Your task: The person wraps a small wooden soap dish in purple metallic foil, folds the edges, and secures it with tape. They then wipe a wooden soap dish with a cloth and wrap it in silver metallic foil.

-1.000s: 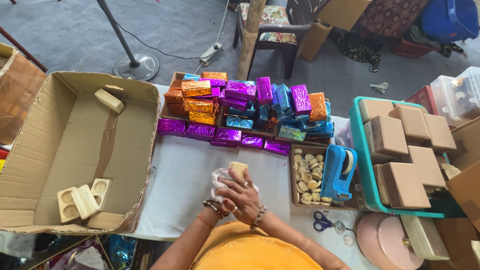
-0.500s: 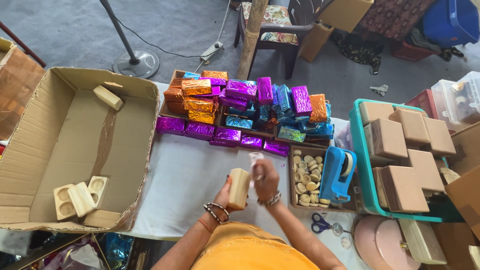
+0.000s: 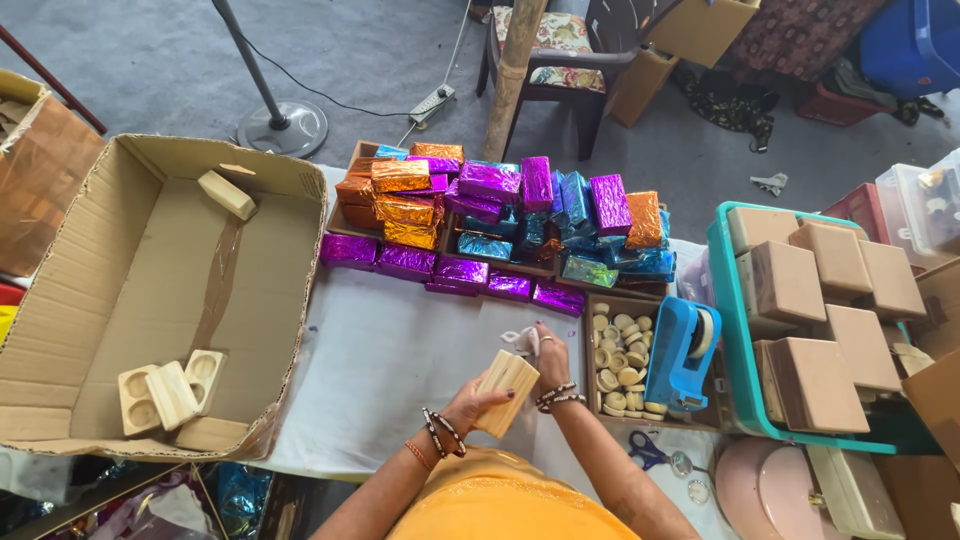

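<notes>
Large open cardboard box [image 3: 150, 290] at table's left edge held only few pale wooden blocks [image 3: 170, 392]. Left hand [image 3: 470, 405] fingers curled round ribbed pale wooden block [image 3: 507, 392], near front edge. Right hand [image 3: 550, 355] pinched small white cloth [image 3: 523, 342]. Foil-wrapped bars [image 3: 500, 220] stacked along back edge; packing judged barely begun.

**Wooden block and cloth held over the tabletop**

A pale, rectangular wooden block [image 3: 506, 392] with faint grooves along its face is held tilted in the left hand [image 3: 468, 408], its upper end leaning toward the right, clear of the white-covered tabletop [image 3: 400, 360]. Just above it, the right hand [image 3: 548, 362] pinches a small crumpled white cloth [image 3: 522, 342] at the block's top edge. Both sit near the tabletop's front edge.
</notes>
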